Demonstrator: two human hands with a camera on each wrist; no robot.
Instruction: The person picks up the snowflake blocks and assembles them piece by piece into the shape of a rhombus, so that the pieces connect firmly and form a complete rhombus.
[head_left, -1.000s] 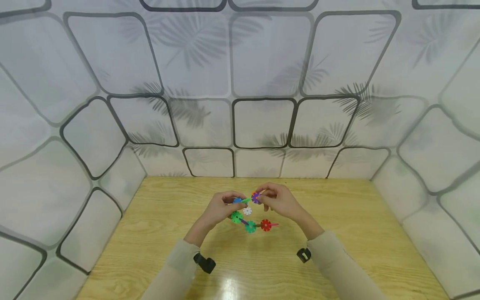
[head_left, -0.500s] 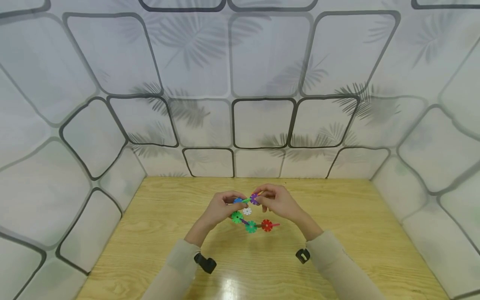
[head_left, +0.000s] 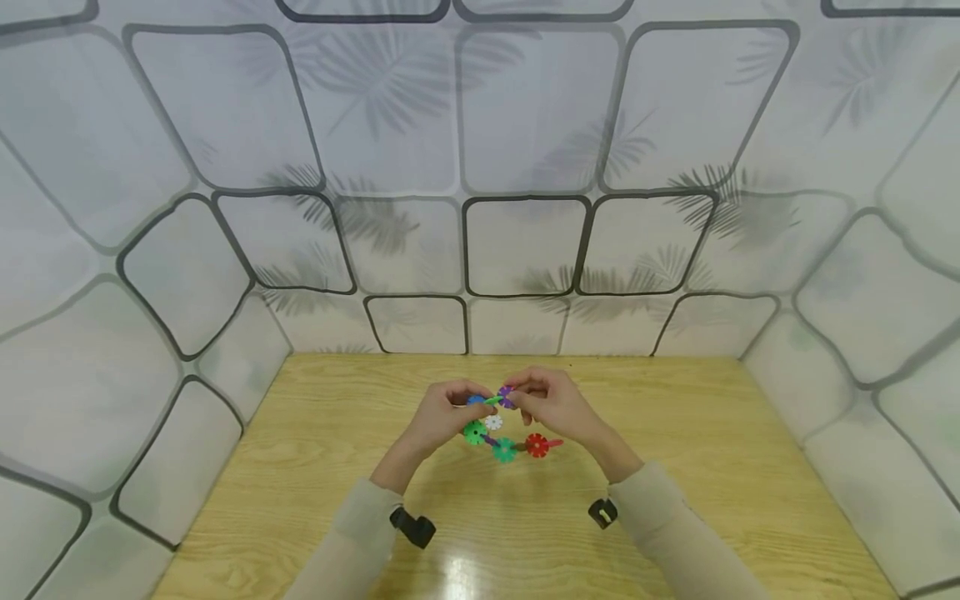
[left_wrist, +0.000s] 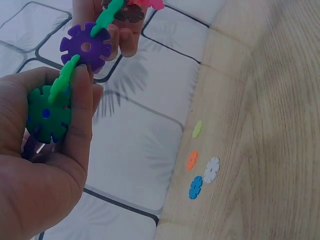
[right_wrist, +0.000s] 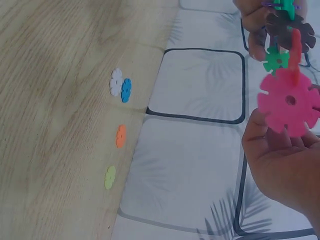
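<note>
Purple disc point(left_wrist: 75, 42) pinched w/ R hand point(head_left: 555, 404); L hand point(head_left: 442, 421) grips green disc point(left_wrist: 56, 120).

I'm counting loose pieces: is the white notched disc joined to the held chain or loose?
Loose: in the left wrist view the white notched disc lies flat on the table, apart from the chain.

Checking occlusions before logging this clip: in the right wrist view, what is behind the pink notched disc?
Behind the pink notched disc is part of the right hand; a green notched disc shows past its upper edge. The right fingertips are covered, so their hold cannot be seen there.
</note>
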